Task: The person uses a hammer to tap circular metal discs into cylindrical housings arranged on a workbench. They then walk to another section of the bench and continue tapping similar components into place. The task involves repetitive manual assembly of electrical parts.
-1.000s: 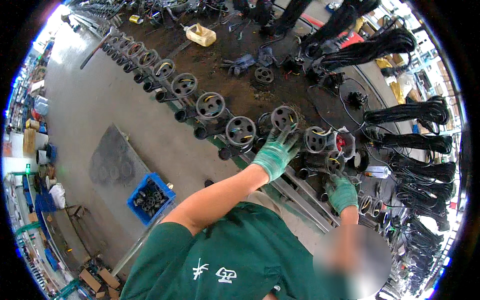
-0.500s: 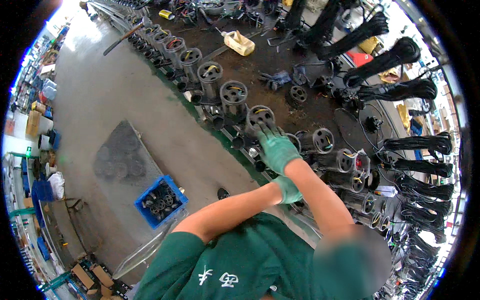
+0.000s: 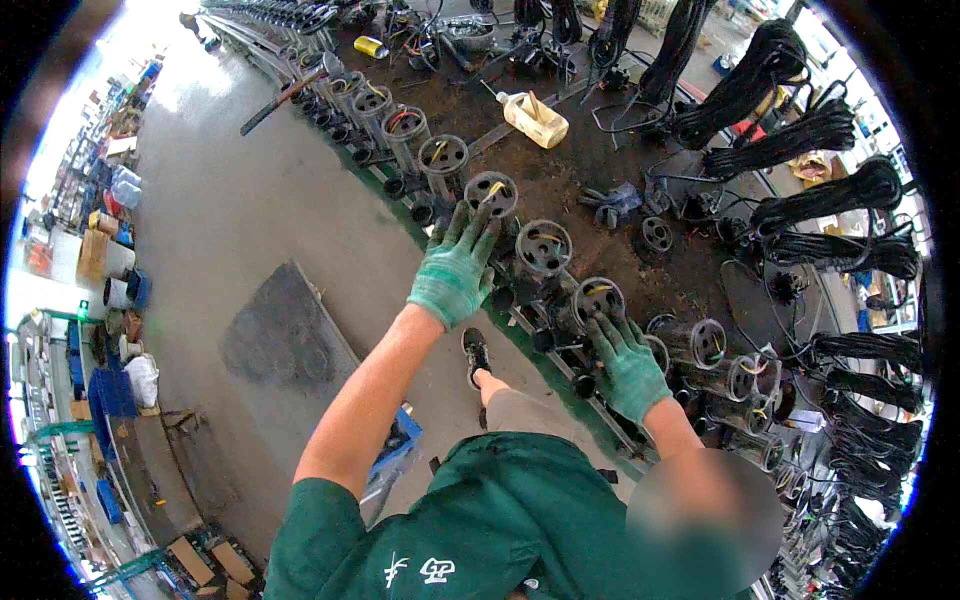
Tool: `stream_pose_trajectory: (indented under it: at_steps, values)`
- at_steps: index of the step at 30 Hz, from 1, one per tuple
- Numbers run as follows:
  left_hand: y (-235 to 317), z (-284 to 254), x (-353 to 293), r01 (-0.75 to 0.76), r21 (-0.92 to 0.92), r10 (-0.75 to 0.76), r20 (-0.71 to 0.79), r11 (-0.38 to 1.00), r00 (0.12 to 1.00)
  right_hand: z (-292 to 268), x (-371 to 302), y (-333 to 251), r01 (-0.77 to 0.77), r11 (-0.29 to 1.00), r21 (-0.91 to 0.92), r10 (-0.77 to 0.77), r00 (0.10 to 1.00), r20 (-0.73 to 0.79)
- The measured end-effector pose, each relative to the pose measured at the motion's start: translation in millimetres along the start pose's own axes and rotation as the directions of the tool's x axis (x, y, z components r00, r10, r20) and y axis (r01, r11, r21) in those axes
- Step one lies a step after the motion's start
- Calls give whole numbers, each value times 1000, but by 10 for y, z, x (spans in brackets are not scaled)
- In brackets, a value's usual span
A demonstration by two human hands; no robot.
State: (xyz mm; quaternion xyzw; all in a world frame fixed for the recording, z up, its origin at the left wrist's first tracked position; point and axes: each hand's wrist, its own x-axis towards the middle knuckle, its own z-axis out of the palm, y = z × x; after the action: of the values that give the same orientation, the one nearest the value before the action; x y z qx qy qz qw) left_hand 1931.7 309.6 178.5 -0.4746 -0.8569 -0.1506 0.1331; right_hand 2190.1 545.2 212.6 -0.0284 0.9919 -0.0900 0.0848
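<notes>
My left hand [image 3: 452,275], in a green work glove with darkened fingers, reaches out with its fingers spread. Its fingertips are at the near side of an upright grey cylindrical housing [image 3: 491,194] with a holed round top; whether they touch it I cannot tell. My right hand [image 3: 628,366], gloved the same way, lies with fingers apart at the near rim of another such housing [image 3: 599,302], which has a yellow wire in its top. Between the two hands stands a third housing [image 3: 544,248]. Neither hand appears to hold anything; the palms are hidden.
The housings line the edge of a dark, dirty workbench [image 3: 560,185]. On it stand a cream jug [image 3: 533,119], a yellow can [image 3: 371,47] and coiled black cables [image 3: 780,140]. Housings lie on their sides [image 3: 705,342] at right. A blue bin [image 3: 398,440] shows behind my left arm.
My left hand has come out from beneath my right wrist and moved left and away, along the row. My right hand stays at the same housing. The whole view has shifted.
</notes>
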Motion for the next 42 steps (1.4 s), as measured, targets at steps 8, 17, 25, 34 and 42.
stream_pose_trajectory:
  at_steps: [8, 17, 25, 34, 42]
  values:
    - [-558, 194, 276, -166, -195, 218, 283, 967, 934, -183, 68, 52, -60, 981, 183, 39, 992, 116]
    - [-818, 250, 317, -235, -280, 327, 345, 931, 880, -1346, 1334, -110, -212, 868, 448, 82, 953, 293]
    - [-1134, 495, 319, -298, -579, 482, 192, 759, 855, -695, 4108, -963, 203, 968, 149, -143, 930, -338]
    - [-1778, 288, 504, -309, -807, 751, 232, 504, 619, -226, 4551, -1202, 12, 1000, 25, -11, 998, -66]
    - [-3565, -215, 683, -190, -772, 609, 298, 607, 735, -367, 4535, -1375, -47, 999, 11, 47, 998, -35]
